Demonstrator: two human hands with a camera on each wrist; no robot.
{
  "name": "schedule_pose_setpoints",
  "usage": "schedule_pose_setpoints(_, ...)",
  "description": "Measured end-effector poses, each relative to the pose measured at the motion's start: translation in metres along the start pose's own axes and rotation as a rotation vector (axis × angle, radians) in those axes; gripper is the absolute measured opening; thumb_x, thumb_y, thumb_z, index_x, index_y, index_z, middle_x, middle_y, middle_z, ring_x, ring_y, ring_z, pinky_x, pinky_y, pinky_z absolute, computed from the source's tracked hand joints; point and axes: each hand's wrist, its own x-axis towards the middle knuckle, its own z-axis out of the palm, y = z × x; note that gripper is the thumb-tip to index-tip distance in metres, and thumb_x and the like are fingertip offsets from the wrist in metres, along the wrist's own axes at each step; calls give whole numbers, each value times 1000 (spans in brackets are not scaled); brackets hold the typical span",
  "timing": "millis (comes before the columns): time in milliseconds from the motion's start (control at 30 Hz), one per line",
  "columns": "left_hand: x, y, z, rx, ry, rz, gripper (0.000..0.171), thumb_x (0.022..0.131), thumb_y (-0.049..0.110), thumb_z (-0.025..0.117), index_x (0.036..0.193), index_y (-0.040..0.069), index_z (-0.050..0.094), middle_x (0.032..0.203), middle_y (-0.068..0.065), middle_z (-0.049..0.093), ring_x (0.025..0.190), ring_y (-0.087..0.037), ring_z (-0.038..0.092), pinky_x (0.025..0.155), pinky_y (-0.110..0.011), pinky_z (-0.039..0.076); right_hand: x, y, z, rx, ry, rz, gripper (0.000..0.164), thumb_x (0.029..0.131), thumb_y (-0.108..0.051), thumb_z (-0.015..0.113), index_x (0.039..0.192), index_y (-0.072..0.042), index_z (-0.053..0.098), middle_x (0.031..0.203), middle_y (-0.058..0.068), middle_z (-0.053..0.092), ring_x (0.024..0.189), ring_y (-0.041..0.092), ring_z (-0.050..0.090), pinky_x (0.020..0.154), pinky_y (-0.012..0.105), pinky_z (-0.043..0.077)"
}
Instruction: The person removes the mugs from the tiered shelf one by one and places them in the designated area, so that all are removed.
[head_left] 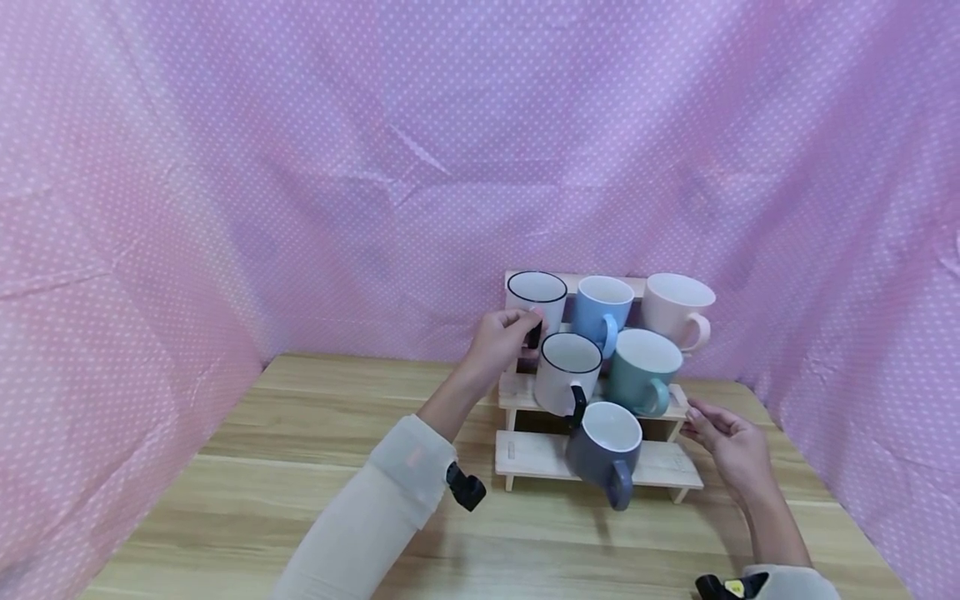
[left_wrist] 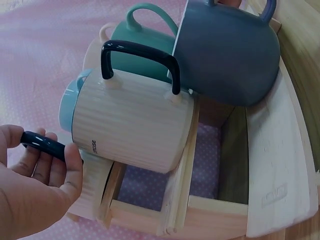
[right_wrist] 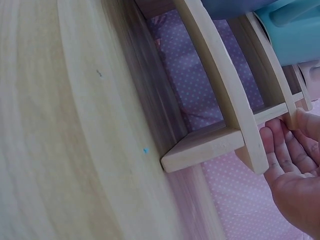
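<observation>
My left hand (head_left: 501,343) grips the black handle (left_wrist: 44,145) of a white mug (head_left: 528,287) with a black rim, at the left of the top step of a wooden tiered rack (head_left: 536,454). At the rack's right side, my right hand (head_left: 731,446) pinches the end of the middle step, thumb above and fingers curled below in the right wrist view. Beside the gripped mug stand a blue mug (head_left: 596,315) and a pale pink mug (head_left: 667,310). The middle step bears a second black-rimmed white mug (left_wrist: 132,117) and a green mug (head_left: 637,375); a grey-blue mug (head_left: 596,458) sits lowest.
The rack stands on a wood-grain table (head_left: 300,467) towards its far right part. Pink dotted cloth (head_left: 375,208) hangs behind and along both sides. Several mug handles jut out towards the front and right. A black wrist camera mount (head_left: 467,487) sits at the left sleeve.
</observation>
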Motion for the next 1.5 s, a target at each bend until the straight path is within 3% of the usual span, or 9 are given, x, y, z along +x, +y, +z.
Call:
schedule_pose_setpoints(300,-1,2,4,-63,58,-29,32,104,27,62,102,-3,73,103,-8,66,95,-19,63,82,-34,61,-1,0,1,-5,-2,-1,24,99,-11,68,120,0,71,106,-15,74,83,12,75,82,22,59)
schedule_pose_setpoints(533,-2,4,0,-106,127,-51,28,101,24,64,101,-2,75,97,-8,73,87,-17,67,68,-26,56,-2,-1,1,5,1,-8,26,99,-11,69,122,2,70,108,-15,74,84,12,75,84,24,59)
schedule_pose_setpoints(733,-1,4,-10,-196,115,-67,22,99,17,63,94,-3,72,81,-5,68,73,-14,59,61,-27,48,-2,-1,2,-9,0,-8,26,99,-12,69,122,1,71,106,-15,74,84,13,75,83,23,59)
schedule_pose_setpoints(1000,-3,6,-19,-275,108,-71,18,99,13,61,90,0,70,79,-3,65,70,-14,57,56,-24,47,-2,-2,2,-7,8,-8,27,99,-11,69,122,3,70,104,-14,74,84,14,75,83,24,59)
schedule_pose_setpoints(1200,-8,5,-32,-349,112,-50,21,99,13,61,83,2,68,75,-6,62,69,-17,55,54,-24,48,-1,-3,3,17,13,-9,32,99,-8,68,125,10,65,106,-14,74,82,10,74,83,24,60)
schedule_pose_setpoints(1500,-14,0,-62,-304,156,33,24,101,13,59,81,2,68,76,-5,64,71,-17,57,62,-27,49,-1,-2,2,14,14,2,28,99,-10,69,123,4,69,106,-16,74,83,12,75,83,23,59)
